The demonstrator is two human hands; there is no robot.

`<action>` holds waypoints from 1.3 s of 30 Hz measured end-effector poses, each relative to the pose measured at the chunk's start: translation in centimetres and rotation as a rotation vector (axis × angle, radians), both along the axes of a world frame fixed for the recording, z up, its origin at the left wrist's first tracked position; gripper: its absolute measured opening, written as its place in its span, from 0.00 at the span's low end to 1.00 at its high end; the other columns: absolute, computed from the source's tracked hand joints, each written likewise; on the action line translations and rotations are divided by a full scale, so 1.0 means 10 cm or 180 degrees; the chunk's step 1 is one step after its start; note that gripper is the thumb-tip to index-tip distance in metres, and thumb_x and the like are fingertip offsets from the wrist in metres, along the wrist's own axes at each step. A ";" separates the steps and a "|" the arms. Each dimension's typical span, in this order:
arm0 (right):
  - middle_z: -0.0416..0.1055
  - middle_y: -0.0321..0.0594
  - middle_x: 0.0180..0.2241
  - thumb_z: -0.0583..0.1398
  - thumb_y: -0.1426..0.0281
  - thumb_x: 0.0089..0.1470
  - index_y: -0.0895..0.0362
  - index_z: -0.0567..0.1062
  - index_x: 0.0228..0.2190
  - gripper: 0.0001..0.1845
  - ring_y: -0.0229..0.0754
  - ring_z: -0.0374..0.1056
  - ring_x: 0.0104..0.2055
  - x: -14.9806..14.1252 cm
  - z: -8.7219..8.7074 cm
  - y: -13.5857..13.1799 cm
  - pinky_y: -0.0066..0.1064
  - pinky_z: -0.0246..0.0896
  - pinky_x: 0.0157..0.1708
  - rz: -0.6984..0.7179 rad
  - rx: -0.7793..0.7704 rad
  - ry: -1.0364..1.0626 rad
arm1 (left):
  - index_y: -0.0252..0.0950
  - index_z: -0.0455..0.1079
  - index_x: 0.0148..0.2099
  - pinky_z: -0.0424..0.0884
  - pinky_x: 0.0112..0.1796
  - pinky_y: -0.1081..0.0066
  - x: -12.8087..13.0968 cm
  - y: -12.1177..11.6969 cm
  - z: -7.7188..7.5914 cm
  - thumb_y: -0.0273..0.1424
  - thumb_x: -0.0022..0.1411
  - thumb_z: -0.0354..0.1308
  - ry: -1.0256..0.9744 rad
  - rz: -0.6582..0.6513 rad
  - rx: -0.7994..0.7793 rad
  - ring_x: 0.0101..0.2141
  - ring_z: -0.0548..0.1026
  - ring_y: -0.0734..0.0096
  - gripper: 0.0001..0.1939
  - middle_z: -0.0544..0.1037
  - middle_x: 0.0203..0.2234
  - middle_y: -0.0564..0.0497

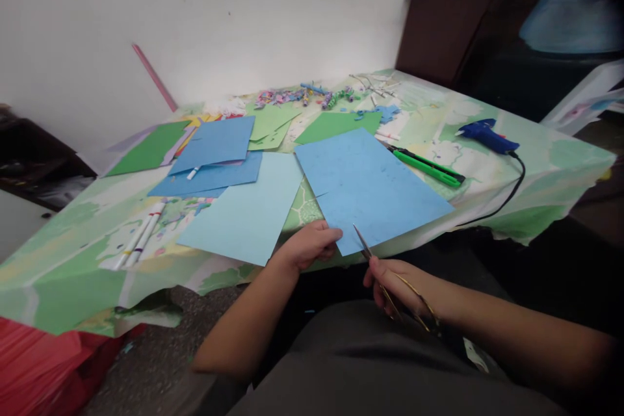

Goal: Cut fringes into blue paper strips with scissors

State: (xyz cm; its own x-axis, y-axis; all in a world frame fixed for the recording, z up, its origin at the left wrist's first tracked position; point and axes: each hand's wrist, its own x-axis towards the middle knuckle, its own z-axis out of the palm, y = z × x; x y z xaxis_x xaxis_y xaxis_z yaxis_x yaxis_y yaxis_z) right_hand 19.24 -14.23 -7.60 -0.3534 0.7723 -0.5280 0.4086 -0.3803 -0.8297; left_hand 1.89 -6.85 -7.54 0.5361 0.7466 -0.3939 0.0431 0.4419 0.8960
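Note:
A sheet of blue paper [375,182] lies tilted over the near edge of the table. My left hand [314,244] pinches its near left corner, thumb on top. Gold-handled scissors [366,248] are in my right hand [402,283], their blades at the near edge of that sheet, with the tip showing over the blue surface. Whether the blades have cut into the paper I cannot tell. Just left of the sheet, a pale blue sheet [248,208] rests on the tablecloth, close to my left hand.
A green utility knife [429,168] and a corded blue glue gun [490,136] lie to the right. Markers [141,234], stacked blue sheets [214,143] and a green sheet [149,148] are at left. Paper scraps [277,97] sit at the back by the wall.

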 end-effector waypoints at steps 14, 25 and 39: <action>0.60 0.34 0.18 0.40 0.45 0.50 0.58 0.63 0.24 0.30 0.33 0.58 0.18 0.00 -0.12 -0.03 0.25 0.52 0.17 0.0364 0.0796 -0.0371 | 0.36 0.49 0.19 0.41 0.15 0.78 -0.03 0.02 -0.04 0.28 0.50 0.50 -0.0114 -0.0063 -0.0069 0.11 0.48 0.86 0.13 0.52 0.09 0.61; 0.59 0.35 0.17 0.42 0.47 0.51 0.57 0.65 0.25 0.28 0.36 0.57 0.21 0.00 -0.17 0.01 0.26 0.51 0.20 0.0558 0.1376 -0.0437 | 0.35 0.50 0.18 0.41 0.16 0.78 -0.06 0.02 -0.05 0.28 0.51 0.50 -0.0219 -0.0108 -0.0129 0.12 0.48 0.86 0.14 0.51 0.10 0.61; 0.56 0.33 0.18 0.44 0.47 0.50 0.58 0.62 0.23 0.27 0.33 0.52 0.20 0.06 -0.14 -0.02 0.26 0.48 0.19 0.0345 0.1061 -0.0355 | 0.35 0.51 0.18 0.41 0.15 0.78 -0.02 0.00 -0.04 0.28 0.51 0.51 -0.0031 0.0068 -0.0154 0.11 0.48 0.87 0.14 0.51 0.09 0.61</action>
State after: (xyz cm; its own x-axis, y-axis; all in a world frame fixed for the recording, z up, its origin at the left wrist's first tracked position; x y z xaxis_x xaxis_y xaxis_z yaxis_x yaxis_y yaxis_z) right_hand 19.88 -14.41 -9.04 -0.3971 0.8695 -0.2935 0.5266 -0.0460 -0.8488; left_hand 1.71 -6.88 -7.98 0.5242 0.7381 -0.4247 0.0245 0.4854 0.8739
